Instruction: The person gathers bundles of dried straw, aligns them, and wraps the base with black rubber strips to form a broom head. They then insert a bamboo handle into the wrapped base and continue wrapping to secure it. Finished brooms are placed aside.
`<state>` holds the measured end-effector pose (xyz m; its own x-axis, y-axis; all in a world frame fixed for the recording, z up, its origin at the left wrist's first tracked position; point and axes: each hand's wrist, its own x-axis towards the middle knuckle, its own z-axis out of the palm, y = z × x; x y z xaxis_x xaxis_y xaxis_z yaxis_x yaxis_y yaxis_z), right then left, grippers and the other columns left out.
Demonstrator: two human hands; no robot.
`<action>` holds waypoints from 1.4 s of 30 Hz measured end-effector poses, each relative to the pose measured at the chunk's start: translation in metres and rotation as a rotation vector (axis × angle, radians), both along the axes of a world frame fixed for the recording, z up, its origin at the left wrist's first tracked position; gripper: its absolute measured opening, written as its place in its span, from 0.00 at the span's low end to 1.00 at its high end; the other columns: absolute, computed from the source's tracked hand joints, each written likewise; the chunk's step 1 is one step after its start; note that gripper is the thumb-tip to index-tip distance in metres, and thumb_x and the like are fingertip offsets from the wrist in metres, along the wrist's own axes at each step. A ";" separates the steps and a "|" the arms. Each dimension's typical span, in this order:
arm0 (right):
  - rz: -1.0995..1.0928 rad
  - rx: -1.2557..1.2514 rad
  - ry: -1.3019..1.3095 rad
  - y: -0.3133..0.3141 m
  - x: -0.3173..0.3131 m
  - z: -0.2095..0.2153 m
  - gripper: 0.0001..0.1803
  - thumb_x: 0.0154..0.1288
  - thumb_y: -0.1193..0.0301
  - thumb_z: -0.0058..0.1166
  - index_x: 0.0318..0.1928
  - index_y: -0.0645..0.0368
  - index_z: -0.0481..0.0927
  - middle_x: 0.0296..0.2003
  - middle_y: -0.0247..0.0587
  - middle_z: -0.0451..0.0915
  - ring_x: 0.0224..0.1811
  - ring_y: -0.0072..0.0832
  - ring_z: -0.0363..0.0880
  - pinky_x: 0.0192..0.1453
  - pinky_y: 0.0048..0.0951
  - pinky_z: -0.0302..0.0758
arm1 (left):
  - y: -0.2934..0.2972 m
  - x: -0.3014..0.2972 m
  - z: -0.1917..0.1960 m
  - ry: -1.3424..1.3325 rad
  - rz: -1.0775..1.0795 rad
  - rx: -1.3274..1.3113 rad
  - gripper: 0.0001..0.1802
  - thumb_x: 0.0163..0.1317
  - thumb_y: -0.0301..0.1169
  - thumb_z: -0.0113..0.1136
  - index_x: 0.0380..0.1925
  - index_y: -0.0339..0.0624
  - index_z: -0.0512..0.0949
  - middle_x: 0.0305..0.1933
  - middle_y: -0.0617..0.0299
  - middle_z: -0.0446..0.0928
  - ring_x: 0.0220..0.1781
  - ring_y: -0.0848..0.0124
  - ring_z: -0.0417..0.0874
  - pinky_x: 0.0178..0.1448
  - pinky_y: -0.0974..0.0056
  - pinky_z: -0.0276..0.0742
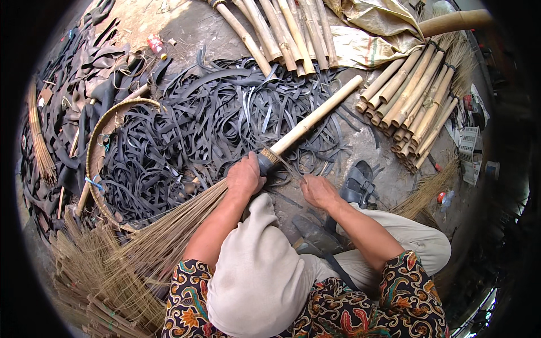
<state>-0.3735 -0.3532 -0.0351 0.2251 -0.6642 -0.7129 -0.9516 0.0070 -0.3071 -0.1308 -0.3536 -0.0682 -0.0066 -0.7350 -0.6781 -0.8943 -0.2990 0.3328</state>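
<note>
A stick broom lies slanted across my lap, its bamboo handle (315,117) pointing to the far right and its thin bristles (180,214) fanning out to the near left. Where handle and bristles meet, a dark rubber strip (265,162) is wound round the bundle. My left hand (245,176) is closed round the broom just below this binding. To the right of it, my right hand (319,191) is closed on the strip's free end, which runs taut from the binding to my fingers. The fingertips are partly hidden.
A heap of black rubber strips (186,124) spreads beyond my left hand, with a round woven rim (93,152) at its left. Bamboo poles (293,34) lie at the back and bundled bamboo handles (414,93) at the right. More bristles (96,276) lie near left. A sandal (358,183) is on my foot.
</note>
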 end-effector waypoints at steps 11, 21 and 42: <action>-0.210 0.012 -0.116 0.002 -0.001 -0.001 0.21 0.81 0.58 0.47 0.47 0.66 0.81 0.40 0.71 0.84 0.49 0.69 0.83 0.54 0.61 0.77 | -0.008 0.009 0.010 0.082 0.005 0.042 0.42 0.56 0.51 0.79 0.59 0.36 0.70 0.56 0.40 0.83 0.60 0.43 0.86 0.64 0.44 0.83; -0.269 0.019 -0.140 0.008 0.003 -0.005 0.19 0.80 0.59 0.48 0.44 0.63 0.81 0.37 0.69 0.84 0.45 0.69 0.83 0.51 0.62 0.77 | 0.001 0.003 -0.001 -0.012 0.011 -0.121 0.40 0.52 0.46 0.83 0.55 0.35 0.70 0.53 0.40 0.84 0.54 0.44 0.89 0.57 0.47 0.86; -0.014 0.069 -0.032 0.003 0.006 0.003 0.23 0.81 0.59 0.46 0.48 0.69 0.83 0.41 0.75 0.85 0.50 0.69 0.84 0.57 0.59 0.79 | -0.003 0.004 0.003 -0.034 0.016 -0.029 0.39 0.56 0.48 0.80 0.56 0.34 0.70 0.57 0.42 0.82 0.56 0.46 0.88 0.59 0.49 0.85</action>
<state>-0.3672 -0.3503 -0.0318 0.2393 -0.6168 -0.7498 -0.9411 0.0426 -0.3355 -0.1273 -0.3562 -0.0654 0.0277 -0.7540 -0.6562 -0.9005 -0.3039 0.3112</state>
